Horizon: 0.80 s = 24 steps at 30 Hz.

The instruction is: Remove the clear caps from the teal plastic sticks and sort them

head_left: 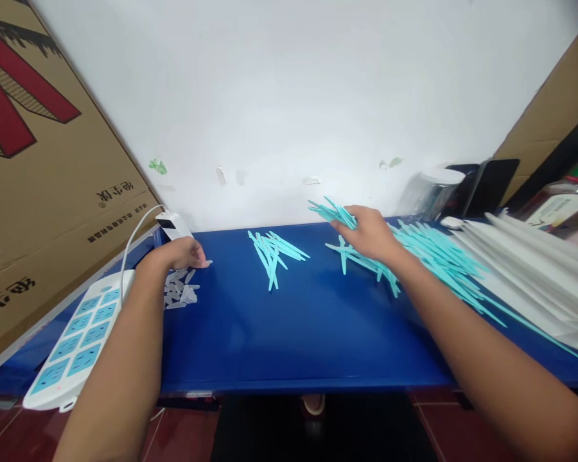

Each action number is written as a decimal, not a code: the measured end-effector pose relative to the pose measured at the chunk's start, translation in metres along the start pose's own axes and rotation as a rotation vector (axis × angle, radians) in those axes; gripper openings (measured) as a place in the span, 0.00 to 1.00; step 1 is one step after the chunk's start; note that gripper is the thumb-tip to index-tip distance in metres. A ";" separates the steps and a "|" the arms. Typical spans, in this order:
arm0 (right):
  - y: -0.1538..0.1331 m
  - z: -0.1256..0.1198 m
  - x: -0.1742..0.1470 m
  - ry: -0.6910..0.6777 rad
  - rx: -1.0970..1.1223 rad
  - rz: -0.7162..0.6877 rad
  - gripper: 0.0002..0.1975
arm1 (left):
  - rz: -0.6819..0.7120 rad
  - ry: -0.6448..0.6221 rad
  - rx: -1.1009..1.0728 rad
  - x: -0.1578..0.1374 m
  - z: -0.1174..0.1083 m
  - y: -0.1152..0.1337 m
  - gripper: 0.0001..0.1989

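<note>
My right hand (368, 231) is closed round a bunch of slim turquoise plastic sticks (334, 212), their tapered ends pointing left. Below and behind it lie loose turquoise sticks, and a larger heap (438, 263) spreads to the right. A smaller pile of the same sticks (273, 250) rests mid-table, apart from both hands. At the left, my left hand (190, 252) pinches a small translucent whitish piece (207, 264) between thumb and fingers. Just under that hand lies a scatter of similar translucent pieces (180, 292), partly hidden by my forearm.
A white power strip (79, 340) with blue sockets and a white cable lies left, beside a large cardboard box (52, 192). At the right are white paper-like sheets (520, 276), a clear lidded jar (431, 192) and a dark bottle (559, 199). A white wall backs the blue table (293, 340).
</note>
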State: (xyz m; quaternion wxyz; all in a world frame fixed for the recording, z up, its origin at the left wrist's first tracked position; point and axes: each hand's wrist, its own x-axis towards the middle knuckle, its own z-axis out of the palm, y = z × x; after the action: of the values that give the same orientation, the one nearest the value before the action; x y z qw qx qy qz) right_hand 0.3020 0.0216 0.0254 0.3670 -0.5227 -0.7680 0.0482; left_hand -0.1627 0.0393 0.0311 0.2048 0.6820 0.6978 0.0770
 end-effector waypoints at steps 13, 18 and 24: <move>-0.030 0.006 -0.014 -0.308 0.536 0.246 0.15 | 0.502 0.030 -0.809 -0.015 0.075 0.115 0.22; -0.037 0.009 -0.016 -0.345 0.631 0.255 0.17 | 0.418 -0.014 -1.051 -0.023 0.097 0.131 0.18; -0.039 0.011 -0.017 -0.368 0.646 0.216 0.19 | 0.417 0.029 -1.015 -0.027 0.099 0.134 0.21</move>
State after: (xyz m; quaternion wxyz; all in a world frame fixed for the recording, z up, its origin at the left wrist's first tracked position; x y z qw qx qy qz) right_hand 0.2680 -0.0070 0.0263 0.3615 -0.4408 -0.7067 0.4191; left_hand -0.0006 0.0030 -0.0017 0.4789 0.6202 0.4258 0.4525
